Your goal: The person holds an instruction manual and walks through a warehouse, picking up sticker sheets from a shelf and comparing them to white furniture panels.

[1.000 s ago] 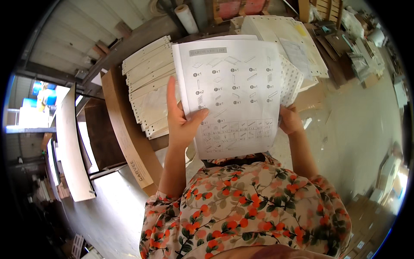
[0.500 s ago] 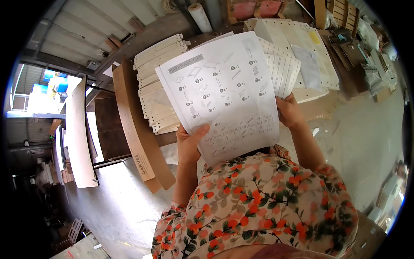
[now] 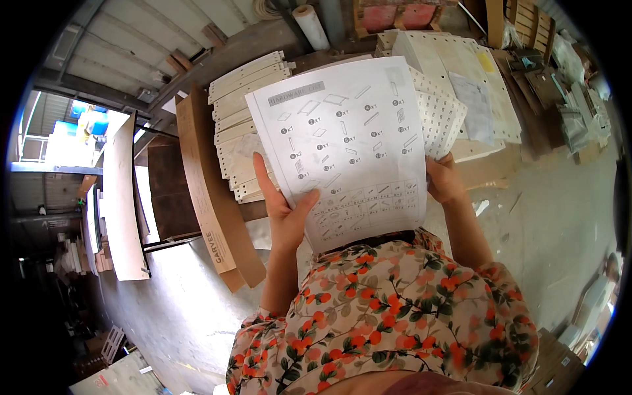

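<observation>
A white printed parts sheet (image 3: 349, 145) with rows of small drawings is held up in front of my body. My left hand (image 3: 283, 207) grips its lower left edge, thumb on the printed face and a finger stretched up along the outside. At the other side my right hand (image 3: 444, 178) pinches a sheet covered in small printed labels (image 3: 438, 115), which sticks out from behind the parts sheet. The fingers of that hand are curled, and its hold on the parts sheet itself is hidden.
Stacked white slats with holes (image 3: 230, 145) lie beyond my left hand. White perforated panels (image 3: 454, 56) are piled at the far right, a clear plastic bag (image 3: 471, 99) on them. A long cardboard box (image 3: 204, 191) stands to the left, near a tall white panel (image 3: 125, 204).
The parts sheet has tilted and shifted slightly right. A finger of my left hand has lifted from behind the paper and now points up along its left edge.
</observation>
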`<act>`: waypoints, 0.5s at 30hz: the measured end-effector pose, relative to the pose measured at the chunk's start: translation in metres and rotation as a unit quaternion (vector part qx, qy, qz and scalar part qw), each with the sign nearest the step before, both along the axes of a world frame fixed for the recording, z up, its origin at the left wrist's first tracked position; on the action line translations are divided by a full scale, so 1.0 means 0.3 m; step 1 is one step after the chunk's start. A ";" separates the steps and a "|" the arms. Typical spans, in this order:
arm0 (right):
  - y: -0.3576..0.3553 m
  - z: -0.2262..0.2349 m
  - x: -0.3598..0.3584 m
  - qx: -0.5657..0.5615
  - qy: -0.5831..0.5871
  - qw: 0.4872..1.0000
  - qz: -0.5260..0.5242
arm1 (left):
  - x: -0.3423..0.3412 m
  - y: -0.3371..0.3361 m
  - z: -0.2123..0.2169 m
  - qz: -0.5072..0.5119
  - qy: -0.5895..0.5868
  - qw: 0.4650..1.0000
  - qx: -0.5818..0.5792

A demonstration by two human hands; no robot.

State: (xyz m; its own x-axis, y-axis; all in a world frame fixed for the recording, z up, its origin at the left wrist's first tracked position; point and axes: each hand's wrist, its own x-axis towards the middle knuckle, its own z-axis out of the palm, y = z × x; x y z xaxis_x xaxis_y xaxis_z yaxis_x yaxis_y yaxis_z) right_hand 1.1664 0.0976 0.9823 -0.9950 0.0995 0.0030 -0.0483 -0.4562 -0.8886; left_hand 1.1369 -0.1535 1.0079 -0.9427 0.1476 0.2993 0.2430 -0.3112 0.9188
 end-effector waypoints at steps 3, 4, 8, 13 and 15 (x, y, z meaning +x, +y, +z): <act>0.001 -0.021 0.003 -0.001 -0.018 1.000 -0.018 | 0.003 0.005 -0.024 0.010 0.001 0.999 0.042; 0.000 -0.020 0.005 0.003 -0.018 1.000 -0.015 | -0.004 -0.021 -0.052 -0.018 0.018 0.999 -0.022; -0.006 -0.037 0.014 0.009 -0.013 1.000 -0.025 | -0.015 -0.068 -0.108 -0.047 -0.028 0.993 -0.102; -0.029 -0.030 0.038 0.065 -0.026 0.990 -0.123 | -0.012 -0.075 -0.151 0.011 -0.023 0.995 -0.092; 0.000 -0.027 0.038 0.076 -0.013 0.980 -0.184 | -0.024 -0.087 -0.153 0.066 -0.017 0.992 -0.108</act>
